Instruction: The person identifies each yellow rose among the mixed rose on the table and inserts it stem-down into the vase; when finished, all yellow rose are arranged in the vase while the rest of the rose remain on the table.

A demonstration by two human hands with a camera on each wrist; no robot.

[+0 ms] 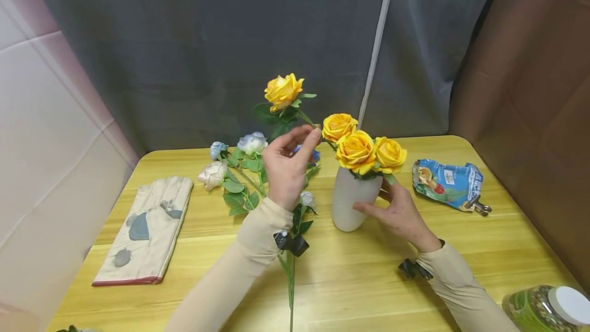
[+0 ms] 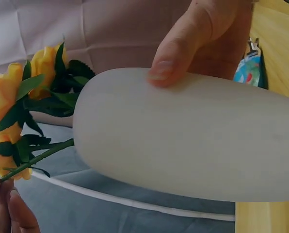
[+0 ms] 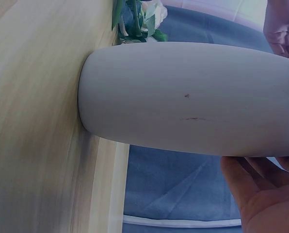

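Note:
A white vase (image 1: pixel 352 201) stands on the table, with several yellow roses (image 1: pixel 356 151) bunched at its mouth. My right hand (image 1: pixel 401 214) grips the vase from the right, its thumb on the near side and fingers at the right and back. My left hand (image 1: pixel 287 168), raised left of the vase, pinches the green stem of another yellow rose (image 1: pixel 283 91) between thumb and fingers. That bloom tilts up and left. In the left wrist view the pinched stem (image 2: pixel 42 158) runs to the vase mouth. Two small marks show on the vase (image 3: pixel 188 104) in the right wrist view.
Behind and below my left forearm lie white and blue artificial flowers (image 1: pixel 252 143) with long stems. A folded cloth (image 1: pixel 145 229) is at the left. To the right are a blue pouch (image 1: pixel 447 183) with a metal clip and a white-lidded jar (image 1: pixel 530 309).

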